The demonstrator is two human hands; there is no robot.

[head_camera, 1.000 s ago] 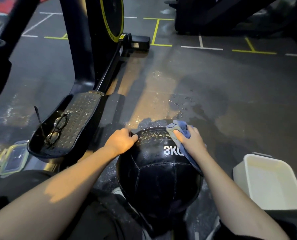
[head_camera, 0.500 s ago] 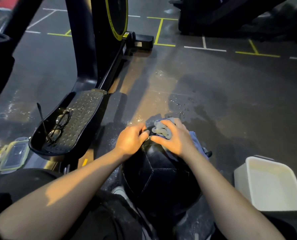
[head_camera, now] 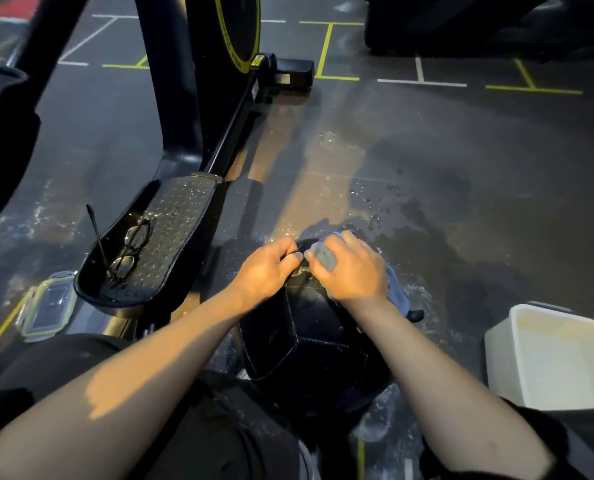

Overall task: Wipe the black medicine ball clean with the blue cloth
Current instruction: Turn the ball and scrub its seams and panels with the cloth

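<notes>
The black medicine ball (head_camera: 309,344) sits on the wet floor between my knees, its stitched panels facing up. My left hand (head_camera: 266,270) curls over the ball's far top edge and grips it. My right hand (head_camera: 352,271) holds the bunched blue cloth (head_camera: 325,258) against the top of the ball, close beside the left hand. More cloth hangs out under the right wrist, where the blue cloth (head_camera: 397,292) drapes over the ball's right side. The ball's far side is hidden.
An exercise machine's black pedal (head_camera: 170,233) at left carries a pair of glasses (head_camera: 129,252). A clear lidded box (head_camera: 47,303) lies on the floor below it. A white tub (head_camera: 552,358) stands at right. Water is splashed over the dark floor (head_camera: 409,174).
The ball has rolled, so the 3KG label no longer shows. My right hand with the cloth moved left from the ball's right side to its top, next to the left hand.
</notes>
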